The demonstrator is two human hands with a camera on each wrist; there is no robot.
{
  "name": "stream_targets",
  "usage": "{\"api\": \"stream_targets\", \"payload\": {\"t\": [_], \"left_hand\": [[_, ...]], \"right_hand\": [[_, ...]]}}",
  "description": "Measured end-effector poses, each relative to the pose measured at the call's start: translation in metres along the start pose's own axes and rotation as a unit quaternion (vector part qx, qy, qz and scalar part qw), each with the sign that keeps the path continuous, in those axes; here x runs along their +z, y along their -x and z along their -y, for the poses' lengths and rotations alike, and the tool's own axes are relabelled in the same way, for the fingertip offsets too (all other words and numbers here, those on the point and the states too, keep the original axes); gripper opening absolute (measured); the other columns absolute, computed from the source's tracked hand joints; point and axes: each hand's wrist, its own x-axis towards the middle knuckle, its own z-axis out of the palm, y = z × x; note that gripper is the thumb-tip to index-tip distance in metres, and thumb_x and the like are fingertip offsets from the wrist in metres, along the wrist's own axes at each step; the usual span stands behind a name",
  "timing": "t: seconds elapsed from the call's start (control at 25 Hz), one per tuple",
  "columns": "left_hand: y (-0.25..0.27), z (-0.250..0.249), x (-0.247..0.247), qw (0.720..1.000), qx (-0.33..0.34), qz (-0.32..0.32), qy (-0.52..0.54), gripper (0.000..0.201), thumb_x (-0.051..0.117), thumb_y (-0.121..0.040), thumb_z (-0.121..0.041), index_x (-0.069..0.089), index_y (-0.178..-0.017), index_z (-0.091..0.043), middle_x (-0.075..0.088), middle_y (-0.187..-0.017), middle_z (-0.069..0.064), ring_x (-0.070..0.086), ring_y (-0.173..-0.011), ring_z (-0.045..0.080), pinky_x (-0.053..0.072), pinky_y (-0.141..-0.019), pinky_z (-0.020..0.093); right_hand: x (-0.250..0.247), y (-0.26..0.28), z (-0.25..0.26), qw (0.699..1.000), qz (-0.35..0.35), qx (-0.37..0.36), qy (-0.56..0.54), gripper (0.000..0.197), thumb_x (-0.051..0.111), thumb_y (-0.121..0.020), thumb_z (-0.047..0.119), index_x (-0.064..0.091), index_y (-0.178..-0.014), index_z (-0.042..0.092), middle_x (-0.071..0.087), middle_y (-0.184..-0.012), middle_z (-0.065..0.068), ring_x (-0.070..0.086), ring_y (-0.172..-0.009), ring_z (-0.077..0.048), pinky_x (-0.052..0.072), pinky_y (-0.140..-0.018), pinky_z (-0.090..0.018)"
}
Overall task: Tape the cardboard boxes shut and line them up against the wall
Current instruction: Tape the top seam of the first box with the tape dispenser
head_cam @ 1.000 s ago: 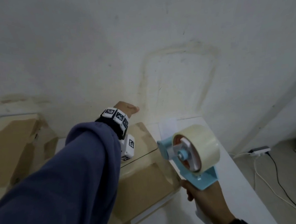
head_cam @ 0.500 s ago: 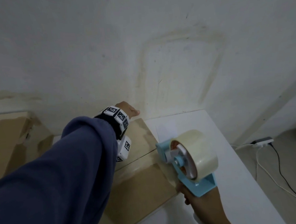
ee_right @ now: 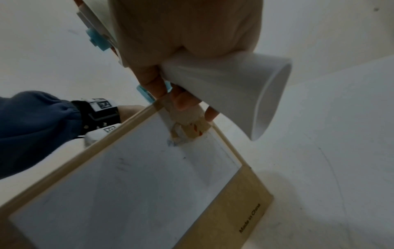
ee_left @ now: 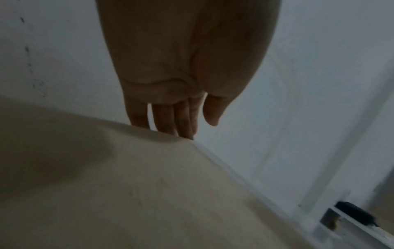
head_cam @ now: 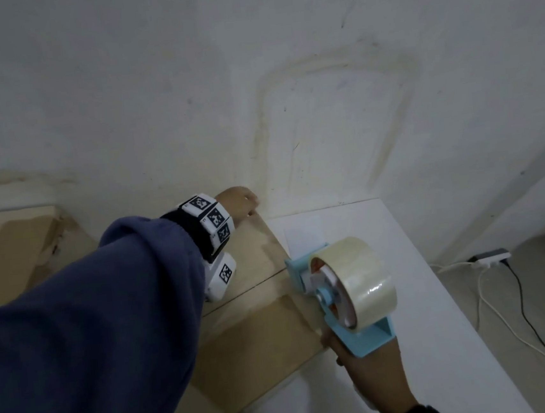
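Left hand (head_cam: 238, 201) flat-fingered over the cardboard box (head_cam: 261, 310) far edge, right hand (head_cam: 370, 368) gripping the tape dispenser (head_cam: 346, 294).

Left hand (ee_left: 183, 55), straight fingers (ee_left: 164, 118) over cardboard box (ee_left: 127, 193) far edge, white wall (ee_left: 309, 84)

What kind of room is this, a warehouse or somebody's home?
Hard to say; probably a plain back room or small workspace. A stained white wall, a white table carrying a cardboard box, and a power strip with cables on the floor suggest it.
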Motion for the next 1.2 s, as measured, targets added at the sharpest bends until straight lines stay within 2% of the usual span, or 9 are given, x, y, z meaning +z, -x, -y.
{"api": "stream_targets", "payload": {"t": [0.08, 0.2, 0.32, 0.44, 0.6, 0.92, 1.04, 1.08, 1.2], "left_hand": [[0.011, 0.004, 0.011, 0.998, 0.019, 0.047, -0.047, 0.051, 0.038, -0.098, -0.034, 0.034, -0.142, -0.009, 0.038, -0.147, 0.011, 0.036, -0.135, 0.030, 0.028, -0.110, 0.035], [0.021, 0.022, 0.025, 0.990, 0.011, 0.039, -0.135, 0.072, 0.032, -0.092, -0.056, 0.012, -0.149, -0.018, 0.019, -0.154, 0.014, 0.022, -0.140, 0.034, 0.020, -0.112, 0.045], [0.022, 0.027, 0.026, 0.987, -0.003, 0.031, -0.157, 0.096, 0.026, -0.075, -0.078, 0.002, -0.150, -0.023, 0.015, -0.155, 0.014, 0.017, -0.141, 0.035, 0.018, -0.114, 0.049], [0.025, 0.026, 0.025, 0.984, 0.002, 0.029, -0.177, 0.093, 0.036, -0.079, -0.075, 0.001, -0.150, -0.026, 0.015, -0.155, 0.012, 0.018, -0.141, 0.035, 0.019, -0.115, 0.049], [0.028, 0.027, 0.024, 0.982, 0.002, 0.024, -0.189, 0.090, 0.037, -0.081, -0.073, -0.001, -0.150, -0.029, 0.013, -0.156, 0.010, 0.017, -0.142, 0.035, 0.017, -0.115, 0.049], [0.039, 0.013, 0.018, 0.972, -0.027, 0.027, -0.234, 0.095, 0.037, -0.076, -0.078, -0.002, -0.149, -0.031, 0.008, -0.157, 0.010, 0.013, -0.143, 0.036, 0.015, -0.115, 0.052], [0.073, -0.018, 0.024, 0.959, 0.007, -0.058, -0.276, 0.080, 0.046, -0.090, -0.048, 0.002, -0.150, -0.019, 0.000, -0.158, 0.011, 0.004, -0.146, 0.030, 0.009, -0.116, 0.049], [0.091, -0.026, 0.030, 0.960, 0.032, -0.055, -0.271, 0.077, 0.046, -0.092, -0.041, 0.001, -0.150, -0.016, -0.002, -0.159, 0.011, 0.002, -0.147, 0.028, 0.009, -0.117, 0.047], [0.150, -0.031, 0.074, 0.971, 0.062, 0.011, -0.231, 0.101, 0.056, -0.081, -0.051, -0.007, -0.150, -0.013, -0.013, -0.158, 0.007, -0.011, -0.147, 0.025, 0.002, -0.118, 0.047]], "right_hand": [[0.003, -0.007, 0.011, 0.999, 0.007, -0.018, -0.043, 0.033, 0.081, -0.052, 0.022, 0.064, -0.078, 0.011, 0.070, -0.075, -0.010, 0.065, -0.062, -0.022, 0.055, -0.056, -0.040], [0.009, -0.021, 0.021, 0.997, 0.034, -0.018, -0.072, 0.029, 0.078, -0.050, 0.021, 0.066, -0.075, 0.012, 0.070, -0.072, -0.003, 0.062, -0.057, -0.010, 0.050, -0.056, -0.035], [0.007, -0.022, 0.033, 0.996, 0.052, -0.014, -0.066, 0.018, 0.074, -0.055, 0.018, 0.062, -0.067, 0.013, 0.065, -0.060, -0.001, 0.055, -0.049, -0.009, 0.045, -0.053, -0.033], [0.003, -0.019, 0.048, 0.994, 0.065, 0.002, -0.082, 0.015, 0.072, -0.056, 0.012, 0.060, -0.066, 0.013, 0.062, -0.054, 0.003, 0.051, -0.046, -0.010, 0.041, -0.049, -0.029], [-0.021, -0.006, 0.051, 0.996, 0.078, -0.011, -0.049, 0.020, 0.070, -0.067, -0.003, 0.060, -0.069, 0.015, 0.060, -0.052, 0.008, 0.050, -0.045, -0.003, 0.039, -0.047, -0.025], [-0.056, 0.026, 0.023, 0.997, 0.062, 0.047, -0.003, 0.011, 0.067, -0.066, -0.002, 0.059, -0.073, -0.002, 0.055, -0.050, -0.003, 0.048, -0.049, -0.020, 0.041, -0.050, -0.032], [-0.058, 0.027, 0.029, 0.995, 0.088, 0.050, 0.000, 0.010, 0.067, -0.070, 0.000, 0.060, -0.076, 0.000, 0.057, -0.055, -0.006, 0.050, -0.051, -0.019, 0.044, -0.050, -0.031], [-0.059, 0.029, 0.030, 0.994, 0.099, 0.054, -0.002, 0.009, 0.068, -0.071, 0.002, 0.060, -0.076, 0.003, 0.057, -0.057, -0.006, 0.051, -0.052, -0.018, 0.045, -0.051, -0.031], [-0.062, 0.031, 0.034, 0.989, 0.132, 0.065, -0.015, 0.011, 0.068, -0.073, 0.003, 0.060, -0.078, 0.009, 0.058, -0.061, -0.005, 0.052, -0.053, -0.017, 0.046, -0.051, -0.029]]}}
